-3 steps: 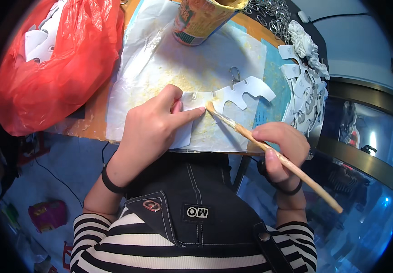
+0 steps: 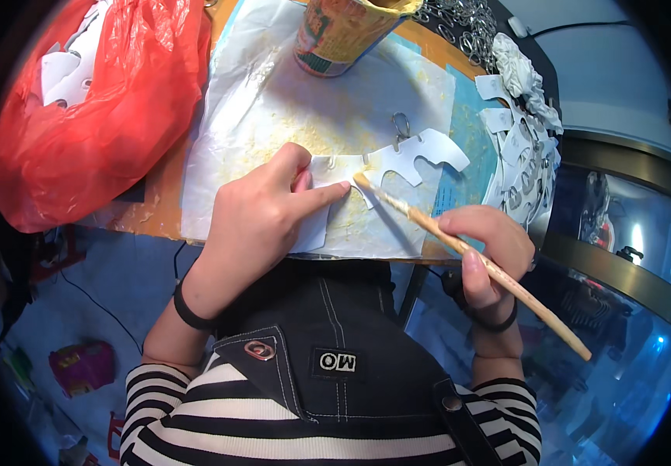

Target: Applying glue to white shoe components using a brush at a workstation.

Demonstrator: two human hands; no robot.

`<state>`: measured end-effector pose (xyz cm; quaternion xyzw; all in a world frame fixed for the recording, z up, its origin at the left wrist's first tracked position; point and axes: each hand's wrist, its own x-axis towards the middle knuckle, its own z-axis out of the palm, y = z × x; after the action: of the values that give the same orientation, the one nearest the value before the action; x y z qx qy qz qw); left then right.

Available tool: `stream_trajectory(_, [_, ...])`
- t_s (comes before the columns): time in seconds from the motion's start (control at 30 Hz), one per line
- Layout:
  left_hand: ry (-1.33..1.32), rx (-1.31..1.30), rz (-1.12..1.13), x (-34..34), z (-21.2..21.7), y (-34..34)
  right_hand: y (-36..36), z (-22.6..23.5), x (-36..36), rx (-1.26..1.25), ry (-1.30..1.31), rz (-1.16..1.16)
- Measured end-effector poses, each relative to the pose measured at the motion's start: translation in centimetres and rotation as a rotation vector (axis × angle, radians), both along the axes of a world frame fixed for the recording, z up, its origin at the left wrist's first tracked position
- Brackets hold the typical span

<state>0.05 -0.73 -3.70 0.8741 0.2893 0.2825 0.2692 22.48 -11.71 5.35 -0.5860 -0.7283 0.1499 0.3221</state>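
A flat white cut-out piece (image 2: 397, 164) with notches and arched cuts lies across the paper, a small metal ring standing at its upper edge. My left hand (image 2: 261, 206) grips and presses the piece's left part, its index finger stretched along the lower edge. Some of that hand's fingers are curled out of sight. Between thumb and fingers, my right hand (image 2: 491, 252) holds a long wooden-handled brush (image 2: 452, 241) slantwise. The bristle tip touches, or nearly touches, the middle of the piece, close to my left index fingertip.
White paper (image 2: 246, 116) smeared with yellowish paste covers the wooden table. A paste-stained paper tub (image 2: 343, 39) stands at the back. White pieces fill a red plastic bag (image 2: 125, 147) at left. More pieces (image 2: 515, 159) are heaped at right, near metal rings (image 2: 467, 31) and crumpled tissue (image 2: 515, 70).
The brush and my right hand have shifted slightly right, with the bristle tip moving a little up and right over the piece. My left hand stays in place.
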Motion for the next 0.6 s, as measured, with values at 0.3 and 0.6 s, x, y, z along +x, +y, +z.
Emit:
stream_trajectory(0.3, [0.017, 0.001, -0.004, -0.2, 0.0, 0.0, -0.2, 0.1, -0.2, -0.017, 0.013, 0.033])
stream_trajectory(0.6, [0.012, 0.010, -0.009, -0.2, 0.0, 0.1, -0.4, -0.4, -0.4, 0.024, -0.022, -0.058])
